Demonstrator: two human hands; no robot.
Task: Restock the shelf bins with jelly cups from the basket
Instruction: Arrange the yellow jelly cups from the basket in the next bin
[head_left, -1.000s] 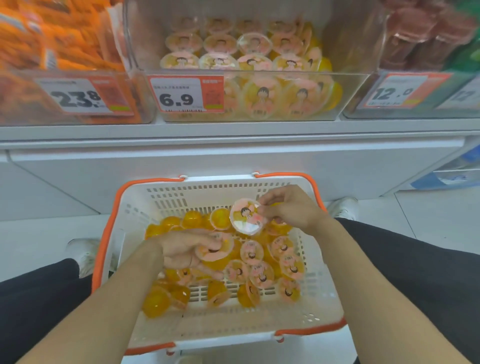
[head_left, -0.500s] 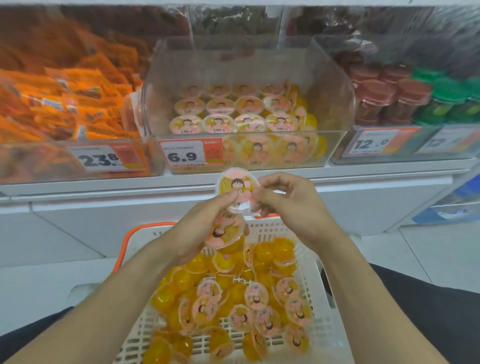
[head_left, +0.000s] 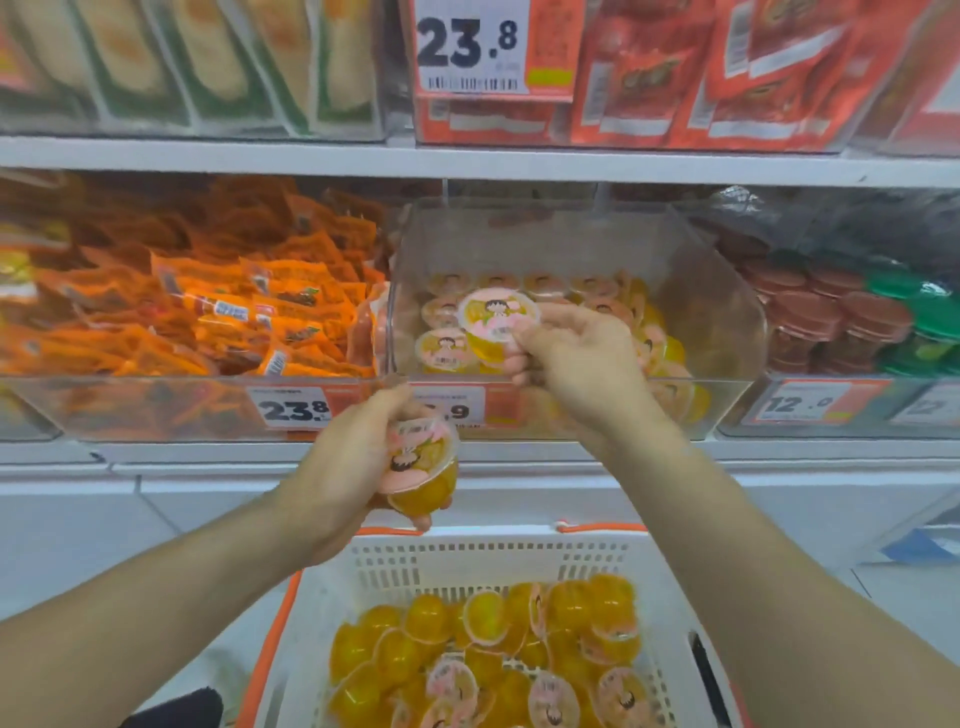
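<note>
Orange snack packs (head_left: 218, 312) left of clear bin (head_left: 727, 332), seemingly brown-lidded cups (head_left: 831, 317) right, each hand's grip clamped on a jelly cup

Both my forearms reach up and forward, bare to the elbow. My right hand (head_left: 576, 353) is the higher one, raised over the front edge of the bin (head_left: 727, 332), wrist bent, fingers (head_left: 519, 358) curled under a jelly cup (head_left: 496, 322) and thumb on its rim, lid facing me. My left hand (head_left: 358, 462) sits lower, in front of the shelf edge, palm turned inward, fingers wrapped round a second cup (head_left: 421, 467) tilted on its side. The two hands are near each other, not touching.
</note>
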